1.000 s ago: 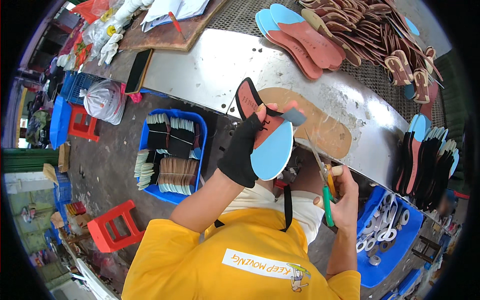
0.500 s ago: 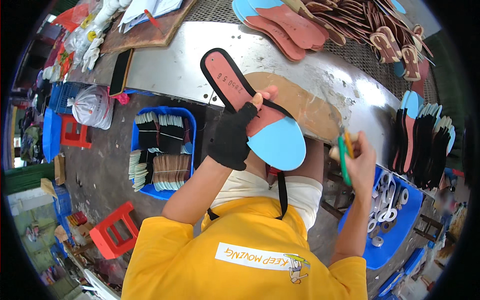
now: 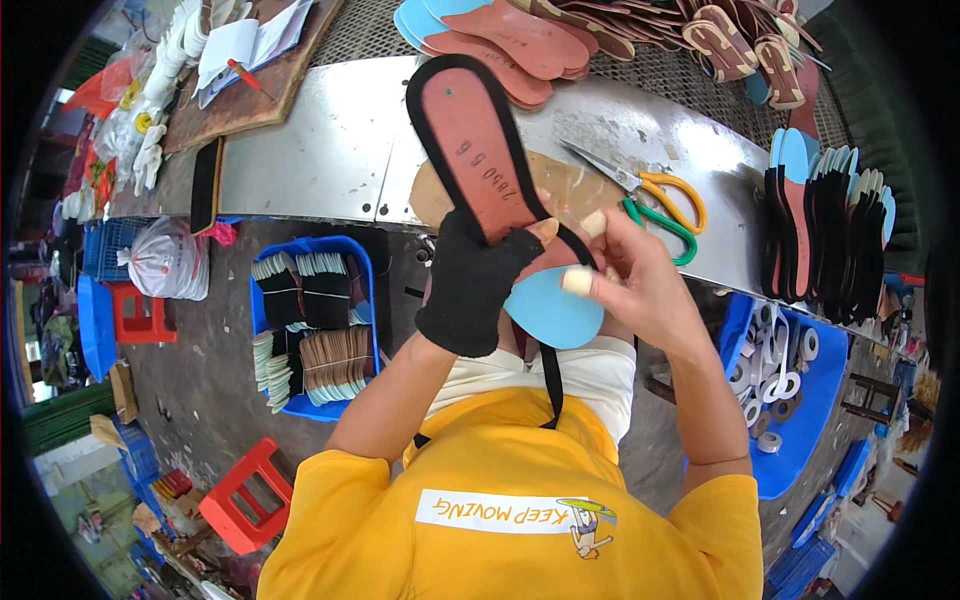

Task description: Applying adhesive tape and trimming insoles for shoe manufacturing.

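My left hand (image 3: 480,280), in a black fingerless glove, grips a shoe insole (image 3: 470,135) at its middle. Pinkish red covers the long part of the insole and light blue the rounded end near my lap. Black edging runs around the red part. My right hand (image 3: 640,285) has its thumb and fingers closed at the insole's right edge, where the black edging meets the blue; its fingertips are covered in pale wraps. Scissors (image 3: 655,205) with one orange and one green handle lie on the metal table (image 3: 320,130), just beyond my right hand.
A brown board (image 3: 430,195) lies partly under the insole. Piled insoles (image 3: 500,75) stand at the back, bundled black-edged ones (image 3: 830,230) at the right. A blue bin (image 3: 372,300) of bundles is at left; another (image 3: 800,440) holds tape rolls. A red stool (image 3: 245,495) stands lower left.
The scissors have left my right hand and now lie on the table. That hand has moved left onto the insole's edge. The insole has turned more upright in my left hand.
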`<control>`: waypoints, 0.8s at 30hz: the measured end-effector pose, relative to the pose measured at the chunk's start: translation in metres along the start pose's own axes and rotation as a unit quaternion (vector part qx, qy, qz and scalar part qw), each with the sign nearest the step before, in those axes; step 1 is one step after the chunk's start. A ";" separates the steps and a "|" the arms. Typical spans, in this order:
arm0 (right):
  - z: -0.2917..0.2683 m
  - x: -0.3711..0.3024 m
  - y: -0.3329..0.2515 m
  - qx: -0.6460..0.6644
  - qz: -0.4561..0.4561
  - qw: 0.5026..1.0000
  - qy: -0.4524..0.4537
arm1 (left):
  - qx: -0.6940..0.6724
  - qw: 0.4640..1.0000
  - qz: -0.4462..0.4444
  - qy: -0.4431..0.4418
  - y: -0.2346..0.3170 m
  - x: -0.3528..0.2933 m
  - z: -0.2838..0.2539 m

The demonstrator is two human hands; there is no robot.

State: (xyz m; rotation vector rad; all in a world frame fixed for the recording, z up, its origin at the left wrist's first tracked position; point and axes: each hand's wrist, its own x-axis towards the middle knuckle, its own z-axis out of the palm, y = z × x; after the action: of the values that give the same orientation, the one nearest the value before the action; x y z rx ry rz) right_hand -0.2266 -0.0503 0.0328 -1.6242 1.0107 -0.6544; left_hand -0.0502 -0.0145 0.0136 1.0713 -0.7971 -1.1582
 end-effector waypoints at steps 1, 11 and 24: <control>0.000 0.004 0.001 0.000 -0.001 1.000 0.000 | 0.059 0.998 -0.026 -0.025 0.006 0.004 -0.001; 0.002 0.023 0.006 -0.208 -0.251 0.934 0.145 | 0.237 0.966 0.090 -0.047 0.007 0.001 0.008; -0.011 0.058 -0.032 -0.235 -0.210 0.938 0.146 | 0.319 0.929 0.155 -0.102 -0.001 -0.006 0.001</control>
State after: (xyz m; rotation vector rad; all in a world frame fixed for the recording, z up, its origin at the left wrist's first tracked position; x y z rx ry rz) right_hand -0.1981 -0.1032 0.0621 -2.2472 1.0960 -1.0201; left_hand -0.0534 -0.0086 0.0130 1.2966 -1.5180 -0.7533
